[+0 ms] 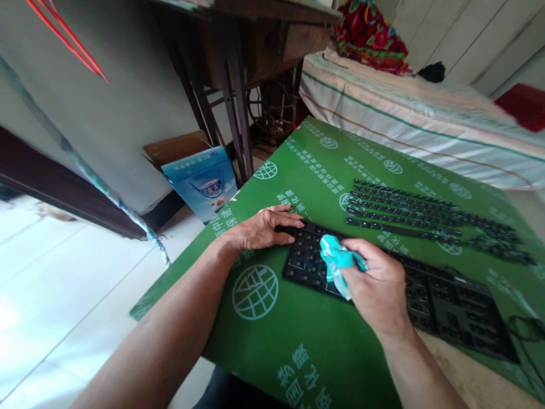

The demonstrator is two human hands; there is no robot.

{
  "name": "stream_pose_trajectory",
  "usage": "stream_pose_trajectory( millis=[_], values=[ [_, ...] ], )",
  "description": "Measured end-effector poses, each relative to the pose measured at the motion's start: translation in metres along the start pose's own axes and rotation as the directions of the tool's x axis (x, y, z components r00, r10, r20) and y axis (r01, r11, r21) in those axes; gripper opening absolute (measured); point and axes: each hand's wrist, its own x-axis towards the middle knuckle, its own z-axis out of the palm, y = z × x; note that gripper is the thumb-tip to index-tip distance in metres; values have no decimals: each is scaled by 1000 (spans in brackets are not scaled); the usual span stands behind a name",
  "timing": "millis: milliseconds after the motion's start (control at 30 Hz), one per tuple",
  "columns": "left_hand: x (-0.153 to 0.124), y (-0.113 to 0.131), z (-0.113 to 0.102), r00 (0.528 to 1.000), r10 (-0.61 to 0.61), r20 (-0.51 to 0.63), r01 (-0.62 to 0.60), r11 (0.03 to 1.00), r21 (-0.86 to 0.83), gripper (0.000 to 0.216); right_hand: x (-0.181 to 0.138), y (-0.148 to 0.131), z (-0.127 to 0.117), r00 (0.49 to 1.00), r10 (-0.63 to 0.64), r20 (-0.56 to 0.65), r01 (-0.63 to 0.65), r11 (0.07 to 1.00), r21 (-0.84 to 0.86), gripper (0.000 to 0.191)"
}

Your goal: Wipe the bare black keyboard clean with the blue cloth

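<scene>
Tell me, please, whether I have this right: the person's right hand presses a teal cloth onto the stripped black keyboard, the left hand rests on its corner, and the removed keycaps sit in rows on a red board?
Not quite: the board is green, not red, as the head view shows. The right hand does press the teal cloth onto the stripped keyboard, the left hand rests on its corner, and the keycaps sit in rows.

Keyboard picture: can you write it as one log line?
left hand: steadies keyboard corner | right hand: presses teal cloth on it | loose keycaps: rows behind
</scene>
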Motion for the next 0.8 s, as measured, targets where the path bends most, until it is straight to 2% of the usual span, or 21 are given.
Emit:
stream_pose_trajectory(
  millis=[100,200,300,400,500,633,800],
  values=[
    [0,0,0,1000,-17,10,17,1000,14,38,-3,3,-13,1000,-7,27,10,993,-114,10],
    [0,0,0,1000,-26,15,26,999,26,39,-10,2,-9,981,-121,149,148,972,-183,18],
    [0,0,0,1000,-25,13,25,999,36,39,-18,-1,5,927,-225,299,300,925,-235,31],
    [0,0,0,1000,-9,10,9,999,41,39,-27,-3,18,873,-230,430,406,832,-378,30],
    [0,-1,0,1000,-4,11,4,999,42,39,-33,-6,24,862,-189,471,432,759,-486,24],
    [1,-3,1,1000,-22,8,22,999,45,40,-32,-8,21,852,-165,496,431,759,-489,27],
    [1,-3,1,1000,-25,0,25,999,41,40,-28,-7,16,781,-259,569,533,750,-391,22]
  ],
)
